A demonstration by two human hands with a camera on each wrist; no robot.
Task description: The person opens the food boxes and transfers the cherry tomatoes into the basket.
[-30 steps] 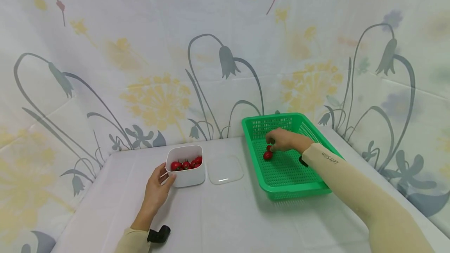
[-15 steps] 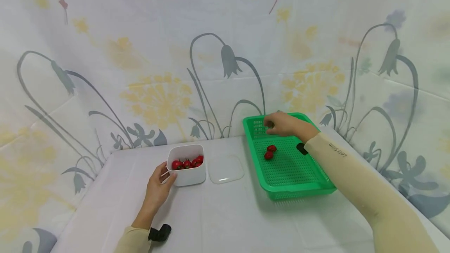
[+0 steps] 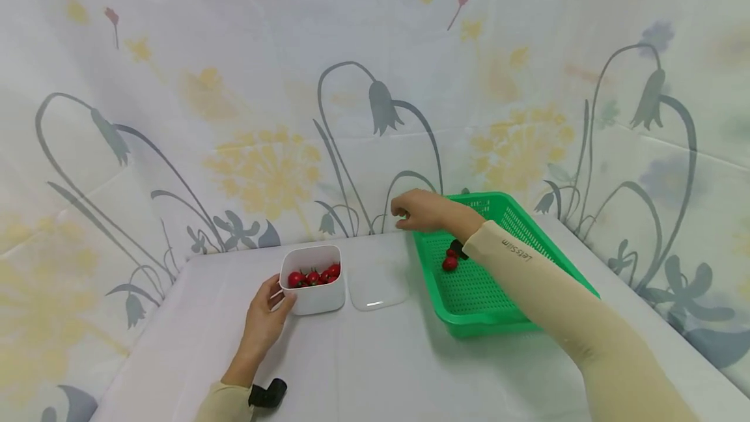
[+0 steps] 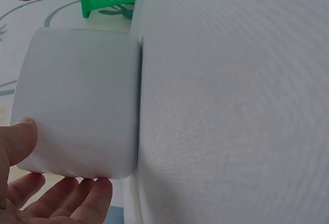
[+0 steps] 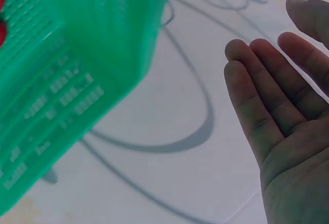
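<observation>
Moments ago the right hand [image 3: 424, 209] was over the basket [image 3: 469, 322]; now it has swung left, its fingers reaching past the far left rim. Leftmost, the left hand [image 3: 263, 318] hasn't shifted: its fingers curl round the side of the box [image 3: 319, 301], thumb on the near wall. That box stands upright on the table [image 3: 375, 370], tomatoes [image 3: 313, 277] inside. Next lies the lid [image 3: 379, 286], flat between box and basket. The right fingers stand loosely apart from the thumb, seemingly holding nothing, though the shadowed palm makes that hard to swear to. A pair of tomatoes [image 3: 450, 264] sits in the basket. To work well, I'd say, keep the left hold light and steady, clear the rim, and pinch soft fruit gently.
</observation>
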